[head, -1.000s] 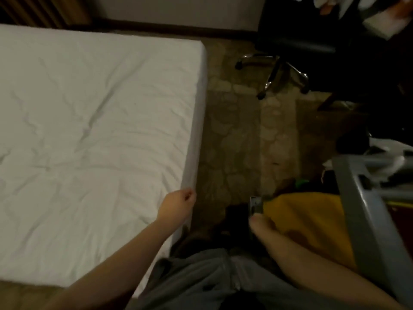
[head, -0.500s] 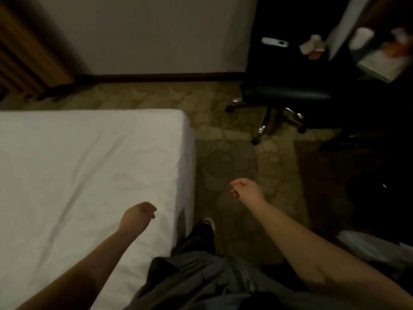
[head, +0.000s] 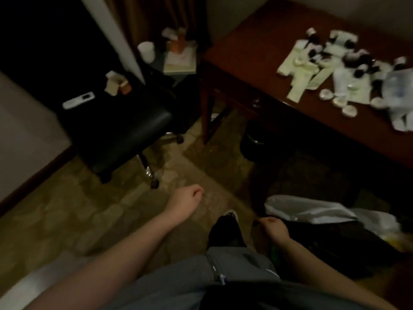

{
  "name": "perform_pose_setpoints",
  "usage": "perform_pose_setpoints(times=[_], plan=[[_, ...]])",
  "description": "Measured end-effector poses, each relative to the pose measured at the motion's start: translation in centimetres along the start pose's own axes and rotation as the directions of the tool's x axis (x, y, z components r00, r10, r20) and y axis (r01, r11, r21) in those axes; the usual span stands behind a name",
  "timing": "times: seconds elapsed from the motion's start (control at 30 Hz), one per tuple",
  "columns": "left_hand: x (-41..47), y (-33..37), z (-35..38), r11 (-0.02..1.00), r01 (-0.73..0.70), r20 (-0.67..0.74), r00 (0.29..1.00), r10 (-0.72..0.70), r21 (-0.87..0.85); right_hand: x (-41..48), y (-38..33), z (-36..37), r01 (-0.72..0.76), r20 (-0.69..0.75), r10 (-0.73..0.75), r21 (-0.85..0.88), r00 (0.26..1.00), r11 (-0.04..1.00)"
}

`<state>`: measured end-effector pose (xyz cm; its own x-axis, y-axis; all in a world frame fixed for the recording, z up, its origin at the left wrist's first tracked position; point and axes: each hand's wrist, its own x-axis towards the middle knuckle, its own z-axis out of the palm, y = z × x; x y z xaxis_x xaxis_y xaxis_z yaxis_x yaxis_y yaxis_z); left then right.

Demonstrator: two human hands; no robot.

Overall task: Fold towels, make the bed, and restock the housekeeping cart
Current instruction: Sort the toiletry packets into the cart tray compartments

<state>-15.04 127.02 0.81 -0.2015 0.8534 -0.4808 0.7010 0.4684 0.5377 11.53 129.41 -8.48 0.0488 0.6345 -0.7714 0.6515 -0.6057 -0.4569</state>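
My left hand hangs out over the patterned carpet, fingers loosely curled, holding nothing. My right hand is lower and nearer my body, also loosely curled and empty, just beside a crumpled white plastic bag lying on the floor to my right. Between the two hands, my black shoe points forward.

Ahead on the left stands a black office chair on castors, with a white remote control on its seat and some small paper cartons behind that. It takes up much of the floor on that side. To the right is a dark wooden desk, its near leg planted on the carpet across from the chair. On the desktop the toiletries are scattered: pale sachets, small dark bottles and round white discs (too blurred to read any labels). In the corner between chair and desk, a low table carries a white cup and an orange container.

A pale blurred strip at the lower left looks like the edge of the bed, close by my left forearm.
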Motion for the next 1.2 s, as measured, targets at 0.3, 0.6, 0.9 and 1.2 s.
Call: perform_pose_setpoints(times=[0.3, 0.6, 0.9, 1.2], plan=[[15.4, 9.3, -6.8, 0.997, 0.012, -0.042, 0.999, -0.009, 0.08, 8.3, -18.4, -16.8, 0.232, -0.182, -0.194, 0.214, 0.964, 0.949], [31.6, 23.2, -7.4, 0.96, -0.252, 0.015, 0.968, 0.252, 0.122, 13.5, -25.1, -26.0, 0.326, -0.489, -0.194, 0.199, 0.85, 0.924], [39.3, 38.5, -0.5, 0.789, -0.483, 0.141, 0.873, 0.466, 0.38, 17.6, -19.5, -27.7, -0.046, -0.669, -0.202, -0.333, 0.715, 0.942], [43.6, 38.4, 1.6, 0.698, -0.423, 0.153, 0.896, 0.416, 0.578, 22.5, -21.1, -26.9, 0.123, -0.696, -0.477, -0.495, 0.537, 0.86]])
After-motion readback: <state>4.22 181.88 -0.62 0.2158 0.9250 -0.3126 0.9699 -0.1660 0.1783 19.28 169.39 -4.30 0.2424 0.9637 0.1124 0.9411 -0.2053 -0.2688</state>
